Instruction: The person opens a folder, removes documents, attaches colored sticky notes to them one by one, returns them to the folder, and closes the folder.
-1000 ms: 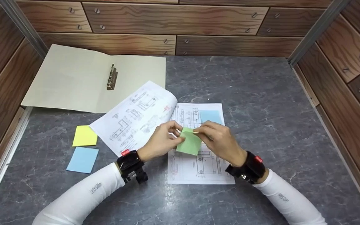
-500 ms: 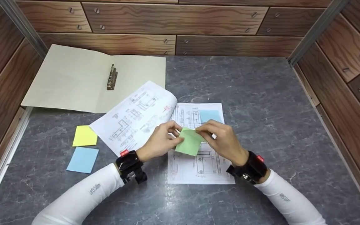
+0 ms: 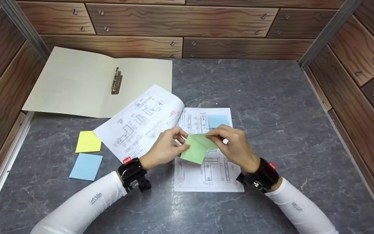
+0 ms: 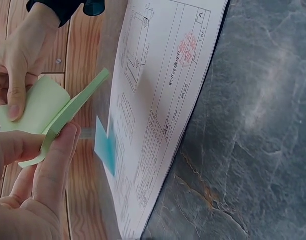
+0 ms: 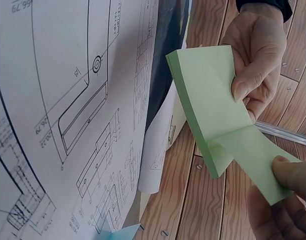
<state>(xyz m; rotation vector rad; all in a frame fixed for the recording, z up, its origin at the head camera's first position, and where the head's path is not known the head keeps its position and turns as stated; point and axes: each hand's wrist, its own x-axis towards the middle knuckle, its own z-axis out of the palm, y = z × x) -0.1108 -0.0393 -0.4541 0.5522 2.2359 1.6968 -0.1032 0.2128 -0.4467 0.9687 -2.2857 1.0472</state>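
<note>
A pad of green sticky notes (image 3: pixel 193 151) is held over the right-hand printed sheet. My left hand (image 3: pixel 167 146) grips the pad at its left side, thumb on top, as the right wrist view also shows. My right hand (image 3: pixel 234 144) pinches the edge of the top green note (image 5: pixel 260 162), which bends up and away from the pad and is still joined along one strip. Below lies the drawing sheet (image 3: pixel 190 182), carrying a blue sticky note (image 3: pixel 218 121) near its upper right; in the left wrist view this blue note (image 4: pixel 104 147) stands partly up from the paper.
Left of the hands lies a turned-back drawing page (image 3: pixel 141 120), its corner over an open cream folder (image 3: pixel 73 81) with a metal clip (image 3: pixel 117 81). A yellow pad (image 3: pixel 88 141) and a blue pad (image 3: pixel 85 166) sit on the grey table (image 3: pixel 271 97). Wood-patterned walls surround it.
My right hand has moved slightly right, drawing the top green note further off the pad. The left hand and pad have shifted a little left and tilted.
</note>
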